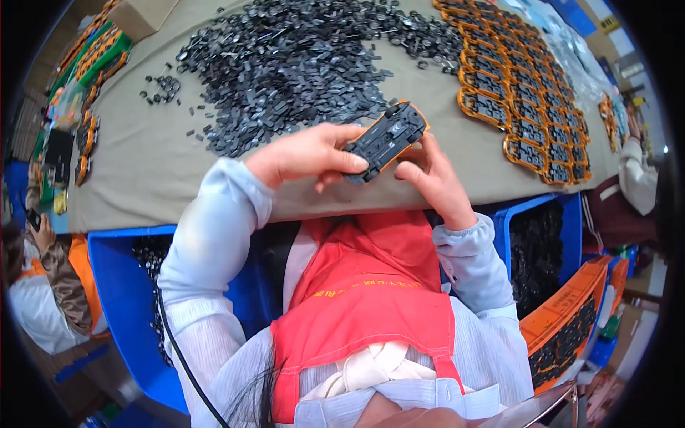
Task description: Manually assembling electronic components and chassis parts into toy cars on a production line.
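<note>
A toy car (389,141) with an orange body is turned over, its black underside facing up, above the front part of the table. My left hand (310,153) grips its lower left end, thumb on the underside and fingers curled beneath. My right hand (437,178) holds the other end, its fingers at the edge and the thumb standing off the car. Just beyond my hands lies a big heap of small flat black parts (292,85), with black wheels on axles (421,36) along its far side.
Rows of upturned orange toy cars (524,100) cover the right of the cloth-covered table (143,157). A few wheels (165,88) lie apart at left. Blue bins of black parts stand below the table, one left (118,285), one right (501,232). An orange box (564,303) is beside the right bin. Other people sit at both sides.
</note>
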The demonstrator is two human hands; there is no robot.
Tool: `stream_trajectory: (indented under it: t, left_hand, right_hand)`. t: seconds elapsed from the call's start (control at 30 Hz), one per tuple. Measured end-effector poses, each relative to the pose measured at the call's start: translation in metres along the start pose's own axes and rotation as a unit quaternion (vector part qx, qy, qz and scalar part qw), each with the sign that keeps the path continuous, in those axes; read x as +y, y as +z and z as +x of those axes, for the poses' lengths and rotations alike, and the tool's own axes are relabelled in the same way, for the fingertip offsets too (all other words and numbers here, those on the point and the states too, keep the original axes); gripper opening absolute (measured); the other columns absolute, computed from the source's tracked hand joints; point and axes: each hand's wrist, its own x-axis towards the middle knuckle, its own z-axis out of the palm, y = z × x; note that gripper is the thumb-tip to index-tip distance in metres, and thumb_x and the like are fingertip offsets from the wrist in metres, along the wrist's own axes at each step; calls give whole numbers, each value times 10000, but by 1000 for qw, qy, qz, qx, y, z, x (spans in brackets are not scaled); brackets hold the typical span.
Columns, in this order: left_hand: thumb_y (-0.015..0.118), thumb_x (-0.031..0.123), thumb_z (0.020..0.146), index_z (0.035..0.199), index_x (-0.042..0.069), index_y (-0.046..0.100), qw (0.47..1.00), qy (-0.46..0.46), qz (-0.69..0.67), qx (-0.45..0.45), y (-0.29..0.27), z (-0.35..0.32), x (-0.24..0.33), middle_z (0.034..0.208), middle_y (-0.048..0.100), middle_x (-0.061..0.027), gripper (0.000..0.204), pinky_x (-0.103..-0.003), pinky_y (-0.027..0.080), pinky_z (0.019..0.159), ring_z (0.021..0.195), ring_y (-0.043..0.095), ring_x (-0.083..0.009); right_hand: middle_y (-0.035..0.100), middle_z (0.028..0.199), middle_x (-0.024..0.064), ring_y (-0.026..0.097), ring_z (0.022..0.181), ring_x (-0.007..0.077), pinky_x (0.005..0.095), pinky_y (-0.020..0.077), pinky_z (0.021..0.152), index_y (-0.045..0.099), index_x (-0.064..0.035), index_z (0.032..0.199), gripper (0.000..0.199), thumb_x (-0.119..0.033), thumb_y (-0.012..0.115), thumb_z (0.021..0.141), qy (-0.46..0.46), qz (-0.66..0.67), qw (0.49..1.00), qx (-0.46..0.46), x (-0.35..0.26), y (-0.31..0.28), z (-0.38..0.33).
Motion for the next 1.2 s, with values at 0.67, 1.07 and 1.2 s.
stream_trajectory:
  t: [0.67, 1.07, 1.2]
  left_hand:
    - [775, 122, 759, 1414, 85, 506, 825, 222, 458, 245, 1, -41, -46, 1227, 583, -158, 709, -413, 483, 949, 1090, 568, -314]
    - [769, 99, 720, 1384, 89, 528, 802, 320, 434, 255, -5, -34, -49, 1227, 604, -158, 706, -431, 457, 1001, 1111, 576, -338]
    - [769, 103, 725, 1374, 84, 538, 778, 369, 441, 253, -9, -36, -41, 1218, 622, -152, 689, -434, 465, 997, 1103, 596, -335]
  right_hand:
    - [588, 1326, 155, 549, 1223, 360, 429, 446, 1017, 593, -53, 1158, 492, -91, 807, 717, -210, -344, 898, -178, -21, 7, 19]
    - [617, 1248, 129, 578, 1170, 324, 478, 400, 1057, 616, -73, 1199, 513, -138, 807, 727, -296, -378, 859, -175, -23, 25, 27]
    - [628, 1230, 134, 598, 1145, 323, 466, 424, 1043, 636, -67, 1193, 489, -111, 798, 734, -328, -362, 858, -162, -20, 23, 31]
